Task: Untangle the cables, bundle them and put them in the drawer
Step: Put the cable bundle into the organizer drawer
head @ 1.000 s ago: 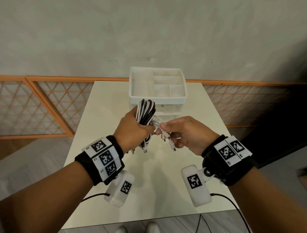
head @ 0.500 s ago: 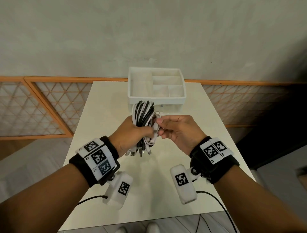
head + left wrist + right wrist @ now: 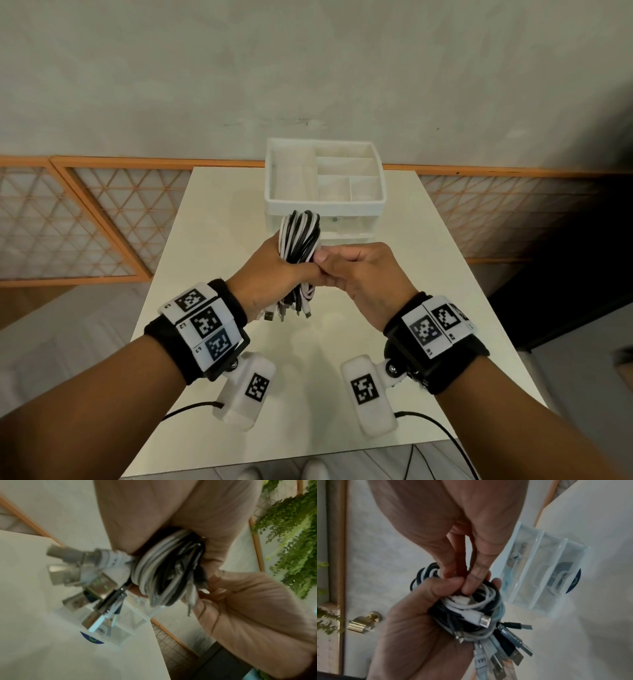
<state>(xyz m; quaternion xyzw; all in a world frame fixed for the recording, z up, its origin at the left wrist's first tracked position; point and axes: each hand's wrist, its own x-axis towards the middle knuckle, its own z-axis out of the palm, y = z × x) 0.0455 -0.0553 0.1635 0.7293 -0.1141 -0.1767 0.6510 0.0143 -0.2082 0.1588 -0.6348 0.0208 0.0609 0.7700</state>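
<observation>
Head view: left hand (image 3: 274, 270) gripping cable bundle (image 3: 299, 236), right hand (image 3: 363, 270) pinching it, fingertips hidden.

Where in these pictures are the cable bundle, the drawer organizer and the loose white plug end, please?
cable bundle (image 3: 300, 236): head view, on the looped black and white strands above the left hand (image 3: 270, 270).
drawer organizer (image 3: 325, 205): head view, on its front top rim.
white plug end (image 3: 475, 616): right wrist view, on its white housing.

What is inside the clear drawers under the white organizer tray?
The right wrist view shows the drawers shut, with pale coiled items in one and something dark in another; their contents are too blurred to name. From the head view, the cable bundle covers part of the drawer fronts.
</observation>
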